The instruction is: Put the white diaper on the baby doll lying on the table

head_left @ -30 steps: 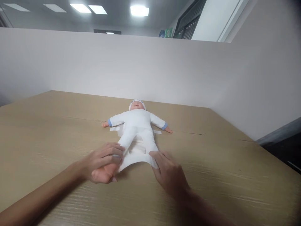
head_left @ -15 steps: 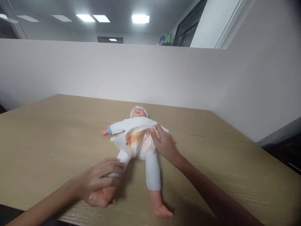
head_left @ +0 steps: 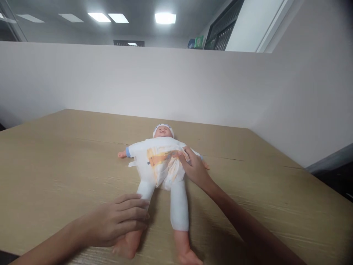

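Observation:
A baby doll (head_left: 162,141) in a white suit and cap lies face up on the wooden table (head_left: 55,158), its feet toward me. A white diaper (head_left: 158,165) with an orange print is folded up over its belly. My right hand (head_left: 194,167) presses the diaper's right edge against the doll's waist. My left hand (head_left: 121,221) rests over the doll's left lower leg near the ankle, fingers wrapped across it. The doll's other leg (head_left: 179,209) lies straight and free.
White partition walls (head_left: 165,84) close off the table at the back and right. The table's right edge drops to a dark floor (head_left: 336,173). Ceiling lights and a dark window frame show above the partition.
My right hand lifted the diaper's front from between the doll's legs up onto its belly and now holds it flatter there. My left hand stayed on the doll's leg.

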{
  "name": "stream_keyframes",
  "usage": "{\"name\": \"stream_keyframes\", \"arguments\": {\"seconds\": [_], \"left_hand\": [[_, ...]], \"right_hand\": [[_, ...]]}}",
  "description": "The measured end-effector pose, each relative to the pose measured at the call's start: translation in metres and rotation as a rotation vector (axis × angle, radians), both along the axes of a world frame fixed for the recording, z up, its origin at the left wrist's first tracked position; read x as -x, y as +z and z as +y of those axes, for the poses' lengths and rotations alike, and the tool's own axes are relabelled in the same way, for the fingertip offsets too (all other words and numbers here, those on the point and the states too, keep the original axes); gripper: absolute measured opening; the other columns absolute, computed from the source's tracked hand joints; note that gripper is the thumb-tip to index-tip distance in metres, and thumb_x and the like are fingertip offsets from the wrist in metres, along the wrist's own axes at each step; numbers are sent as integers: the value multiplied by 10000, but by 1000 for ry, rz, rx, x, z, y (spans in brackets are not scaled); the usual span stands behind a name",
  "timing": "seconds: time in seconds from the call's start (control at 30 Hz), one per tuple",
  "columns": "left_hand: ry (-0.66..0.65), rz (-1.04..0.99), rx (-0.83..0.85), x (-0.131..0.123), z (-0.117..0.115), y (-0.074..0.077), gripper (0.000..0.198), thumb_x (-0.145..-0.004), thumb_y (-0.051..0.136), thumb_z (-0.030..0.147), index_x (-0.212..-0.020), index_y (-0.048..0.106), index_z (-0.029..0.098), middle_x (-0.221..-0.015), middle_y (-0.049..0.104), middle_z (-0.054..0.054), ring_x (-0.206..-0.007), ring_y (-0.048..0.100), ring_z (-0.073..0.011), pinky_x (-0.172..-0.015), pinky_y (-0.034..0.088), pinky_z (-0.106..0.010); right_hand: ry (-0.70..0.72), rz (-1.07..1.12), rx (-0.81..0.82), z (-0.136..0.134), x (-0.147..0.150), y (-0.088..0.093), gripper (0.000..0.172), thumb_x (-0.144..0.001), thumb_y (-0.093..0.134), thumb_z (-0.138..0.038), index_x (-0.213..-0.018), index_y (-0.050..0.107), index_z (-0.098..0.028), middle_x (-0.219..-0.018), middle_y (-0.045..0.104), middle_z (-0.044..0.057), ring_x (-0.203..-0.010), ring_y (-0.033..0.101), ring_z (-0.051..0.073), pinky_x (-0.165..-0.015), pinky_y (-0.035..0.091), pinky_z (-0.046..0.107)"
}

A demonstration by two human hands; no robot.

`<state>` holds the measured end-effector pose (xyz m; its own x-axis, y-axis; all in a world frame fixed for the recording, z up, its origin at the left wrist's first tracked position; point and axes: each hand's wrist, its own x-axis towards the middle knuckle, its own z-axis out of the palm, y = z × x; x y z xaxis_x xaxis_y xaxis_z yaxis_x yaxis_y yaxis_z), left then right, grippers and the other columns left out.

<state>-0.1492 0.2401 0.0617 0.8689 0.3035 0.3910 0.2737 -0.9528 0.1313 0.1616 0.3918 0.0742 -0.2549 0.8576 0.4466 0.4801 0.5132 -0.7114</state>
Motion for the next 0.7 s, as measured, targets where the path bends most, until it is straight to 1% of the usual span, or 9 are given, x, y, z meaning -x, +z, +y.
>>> {"name": "stream_keyframes", "arguments": {"seconds": [0.13,0.23,0.37,0.47,0.53,0.6,0.63,0.67,0.7], "left_hand": [[3,43,12,2,1,1,374,-1161,470,265,-1467,634,130,-1416,771,-140,-1497,603,-239,-1377,359,-403],[17,65,38,4,0,1,398,-1147,502,245,-1520,606,150,-1461,747,-132,-1525,573,-244,-1377,361,-410],[14,94,204,5,-4,12,449,-1128,507,225,-1574,543,188,-1559,676,-115,-1584,492,-267,-1366,381,-427],[46,-42,352,4,-1,19,364,-1124,512,267,-1476,590,224,-1506,687,-133,-1503,559,-281,-1262,501,-414],[181,-193,395,3,11,16,306,-1135,494,285,-1414,612,248,-1463,688,-127,-1430,593,-276,-1210,517,-417],[400,-364,421,0,31,9,280,-1144,501,321,-1393,613,261,-1443,676,-110,-1402,578,-274,-1213,475,-439],[506,-447,453,-3,44,5,289,-1137,532,371,-1392,610,258,-1431,675,-107,-1398,564,-284,-1220,452,-463],[594,-520,510,-6,57,1,327,-1119,574,445,-1381,617,254,-1412,675,-104,-1372,564,-291,-1188,465,-467],[662,-587,602,-9,71,-2,380,-1096,597,526,-1344,642,241,-1383,673,-106,-1290,595,-287,-1117,505,-452]], "right_hand": [[18,49,35,-1,1,-5,381,-1091,463,-600,-944,548,-259,-775,633,-11,-745,597,219,-705,466,316],[21,81,45,-1,2,-8,392,-1094,473,-605,-916,525,-260,-751,605,-21,-721,577,209,-678,450,310],[22,119,55,-1,2,-11,386,-1092,489,-606,-918,507,-262,-737,557,-34,-694,544,200,-658,433,306],[22,142,58,0,3,-12,389,-1085,500,-607,-905,503,-262,-757,556,-30,-702,540,198,-661,434,307],[22,154,61,0,4,-13,388,-1080,504,-607,-903,509,-262,-769,574,-25,-714,551,201,-664,439,309],[25,163,67,0,4,-13,386,-1076,510,-609,-910,521,-260,-773,595,-19,-727,568,208,-667,449,311],[28,166,71,0,4,-13,387,-1074,512,-612,-914,528,-259,-775,605,-16,-734,577,212,-670,455,313],[31,169,75,0,4,-12,389,-1073,513,-614,-921,538,-257,-781,618,-11,-743,588,216,-676,461,315],[34,172,78,-1,4,-12,392,-1072,514,-618,-928,548,-255,-789,629,-7,-752,598,220,-683,466,317]]}}
